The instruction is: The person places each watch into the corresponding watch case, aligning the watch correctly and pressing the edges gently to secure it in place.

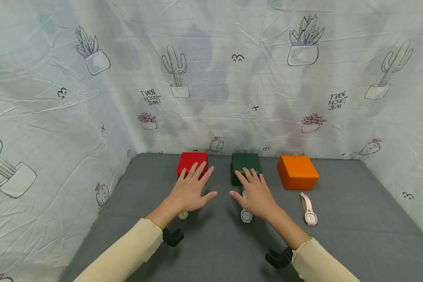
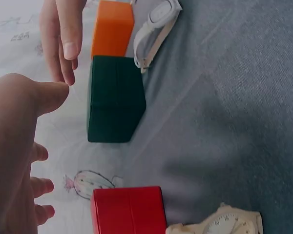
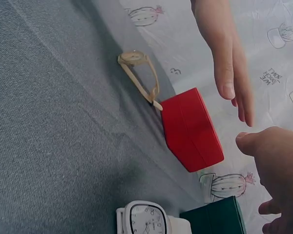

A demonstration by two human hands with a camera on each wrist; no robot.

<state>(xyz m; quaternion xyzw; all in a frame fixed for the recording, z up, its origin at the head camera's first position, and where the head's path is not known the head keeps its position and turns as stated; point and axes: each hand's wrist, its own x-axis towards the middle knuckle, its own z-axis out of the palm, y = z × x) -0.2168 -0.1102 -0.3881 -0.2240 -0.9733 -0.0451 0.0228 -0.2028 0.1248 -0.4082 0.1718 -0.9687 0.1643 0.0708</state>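
Note:
My left hand point(image 1: 189, 192) hovers with spread fingers in front of the red box point(image 1: 192, 161), holding nothing. Under its wrist peeks a cream wristwatch point(image 1: 183, 215), mostly hidden in the head view; the right wrist view shows this watch point(image 3: 135, 57) with its looped strap beside the red box. My right hand point(image 1: 255, 196), fingers also spread, hangs above a white wristwatch point(image 1: 246, 216) and before the dark green box point(image 1: 246, 161). Both hands appear raised off the table. At the right, a pink wristwatch point(image 1: 310, 217) lies in front of the orange box point(image 1: 297, 172).
The three boxes stand in a row near the back of the grey cloth-covered table point(image 1: 211, 250). Behind and at the sides hangs a pale curtain point(image 1: 211, 70) printed with cacti. A black band point(image 1: 172, 237) sits on the left wrist, another point(image 1: 279, 258) on the right.

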